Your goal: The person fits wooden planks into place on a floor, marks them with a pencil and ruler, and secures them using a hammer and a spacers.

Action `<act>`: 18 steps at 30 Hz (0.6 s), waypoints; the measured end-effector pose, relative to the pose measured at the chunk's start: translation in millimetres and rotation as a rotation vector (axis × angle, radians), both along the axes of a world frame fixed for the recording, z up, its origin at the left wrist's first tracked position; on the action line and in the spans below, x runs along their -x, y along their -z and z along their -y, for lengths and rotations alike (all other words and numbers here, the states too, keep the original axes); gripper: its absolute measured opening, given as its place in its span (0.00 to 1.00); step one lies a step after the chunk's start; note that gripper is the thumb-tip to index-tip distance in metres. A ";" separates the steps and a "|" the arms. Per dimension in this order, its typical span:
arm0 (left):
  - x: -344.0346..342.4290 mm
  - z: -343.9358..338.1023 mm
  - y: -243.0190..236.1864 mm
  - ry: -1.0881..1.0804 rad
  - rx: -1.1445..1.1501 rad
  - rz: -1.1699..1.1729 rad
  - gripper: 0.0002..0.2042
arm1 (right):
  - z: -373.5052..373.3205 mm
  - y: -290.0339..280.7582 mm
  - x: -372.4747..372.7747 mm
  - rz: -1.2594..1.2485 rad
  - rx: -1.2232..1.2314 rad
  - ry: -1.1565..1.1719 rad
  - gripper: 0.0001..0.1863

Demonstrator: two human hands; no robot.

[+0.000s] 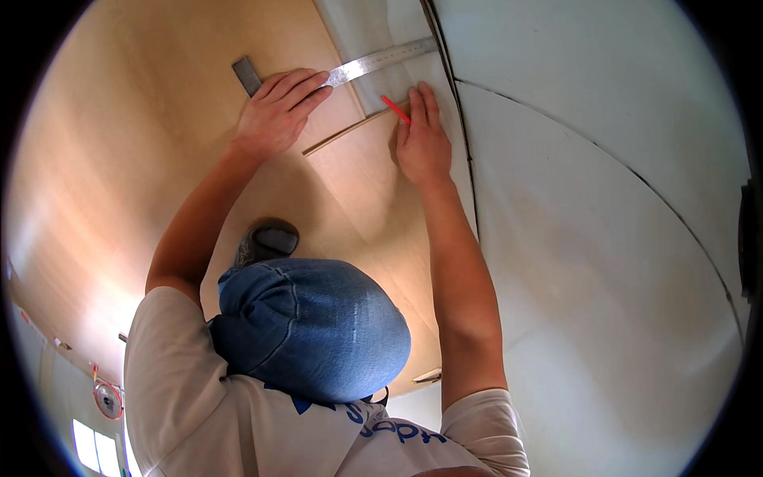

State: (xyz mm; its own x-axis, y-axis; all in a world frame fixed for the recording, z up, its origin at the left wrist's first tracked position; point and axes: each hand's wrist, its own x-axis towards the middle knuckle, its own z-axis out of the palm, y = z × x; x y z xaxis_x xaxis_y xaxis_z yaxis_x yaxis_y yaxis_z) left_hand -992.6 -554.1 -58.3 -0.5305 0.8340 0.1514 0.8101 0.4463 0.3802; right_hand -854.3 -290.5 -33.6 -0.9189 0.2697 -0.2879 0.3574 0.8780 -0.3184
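Observation:
My left hand is closed over a try square, its fingers lying across the place where stock and blade meet. The square's dark stock pokes out on the left, and its steel blade runs right across a pale strip to the wall. In my right hand is a red pencil, its end pointing up and left below the blade. The fingertips of that hand rest on the pale strip by the wall. A thin wooden edge slants from between my hands toward the right one.
Light plywood spreads under me and to the left. A white wall panel with dark seams rises along the right. My bent knee in jeans and a dark shoe are below my hands. A red-rimmed round object is at lower left.

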 end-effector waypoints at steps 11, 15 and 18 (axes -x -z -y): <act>-0.4 2.1 4.9 0.004 -0.041 -0.032 0.27 | 3.6 -0.2 0.9 0.026 -0.013 0.008 0.26; -2.7 3.9 4.1 -0.005 -0.050 -0.019 0.27 | 4.4 1.7 -1.4 0.002 -0.022 -0.005 0.26; -3.1 2.2 7.5 -0.010 -0.045 -0.037 0.28 | 3.5 4.2 -3.7 -0.020 -0.022 0.003 0.26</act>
